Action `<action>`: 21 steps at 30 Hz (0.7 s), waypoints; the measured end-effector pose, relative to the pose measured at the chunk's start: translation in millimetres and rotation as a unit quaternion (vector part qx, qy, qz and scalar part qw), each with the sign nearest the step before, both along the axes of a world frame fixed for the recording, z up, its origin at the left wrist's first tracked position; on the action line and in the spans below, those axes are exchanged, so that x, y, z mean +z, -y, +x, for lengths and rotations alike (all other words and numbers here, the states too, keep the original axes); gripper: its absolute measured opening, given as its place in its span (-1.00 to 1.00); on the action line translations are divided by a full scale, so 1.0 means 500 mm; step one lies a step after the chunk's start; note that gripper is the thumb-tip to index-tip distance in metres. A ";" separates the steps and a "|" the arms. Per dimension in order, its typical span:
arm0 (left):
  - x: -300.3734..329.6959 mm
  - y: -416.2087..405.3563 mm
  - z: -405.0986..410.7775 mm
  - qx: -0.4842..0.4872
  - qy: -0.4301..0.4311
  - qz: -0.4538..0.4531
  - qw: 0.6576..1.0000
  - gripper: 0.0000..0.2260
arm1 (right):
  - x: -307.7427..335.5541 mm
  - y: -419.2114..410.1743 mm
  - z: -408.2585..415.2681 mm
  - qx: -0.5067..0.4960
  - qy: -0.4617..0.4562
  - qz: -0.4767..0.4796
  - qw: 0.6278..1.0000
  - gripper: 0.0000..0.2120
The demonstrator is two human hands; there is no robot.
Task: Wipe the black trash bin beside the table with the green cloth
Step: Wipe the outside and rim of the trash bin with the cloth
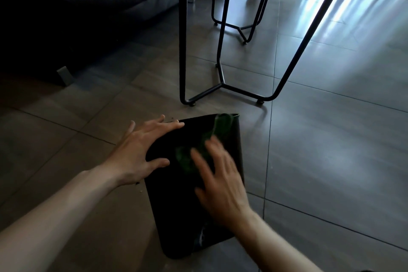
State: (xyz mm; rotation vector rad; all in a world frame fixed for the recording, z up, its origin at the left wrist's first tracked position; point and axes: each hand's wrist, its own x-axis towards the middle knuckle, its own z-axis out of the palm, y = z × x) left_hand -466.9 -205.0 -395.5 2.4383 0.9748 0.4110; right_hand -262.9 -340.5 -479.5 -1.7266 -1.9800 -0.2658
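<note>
The black trash bin (189, 201) lies on the floor, long axis running away. The left hand (136, 150) steadies it, fingers spread; the blurred right hand (220, 179) presses the green cloth (187, 157) flat, nearer the far rim.

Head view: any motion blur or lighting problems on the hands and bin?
Head view: right hand and green cloth smeared by motion blur; left hand sharp; black bin underexposed, little detail; window glare streaks the floor tiles top right.
</note>
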 end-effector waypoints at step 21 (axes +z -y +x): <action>0.007 0.016 0.007 0.005 0.004 -0.007 1.000 -0.18 | -0.050 0.076 0.029 -0.005 0.089 0.015 0.996 -0.27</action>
